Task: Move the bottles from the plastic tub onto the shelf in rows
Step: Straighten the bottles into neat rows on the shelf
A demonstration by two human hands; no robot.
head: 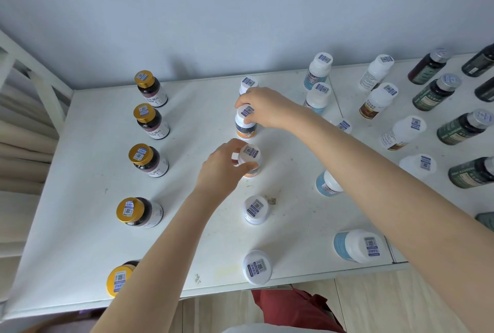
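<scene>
I'm seeing the left hand (224, 169) pinching the cap of the lower bottle (250, 153), mid-frame on the shelf (80, 172). The right hand (264, 109) is pinching the cap of the upper bottle (246, 128) just above it, in the same centre column.

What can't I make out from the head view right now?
Plastic tub: outside the head view.
Rearmost middle-row bottle: body hidden by the right hand.
Blue-label bottle: partly under the right forearm.
Nearest gold-cap bottle: partly behind the left forearm.
Dark bottles at the right edge: cut off.
Label print: too small.
</scene>
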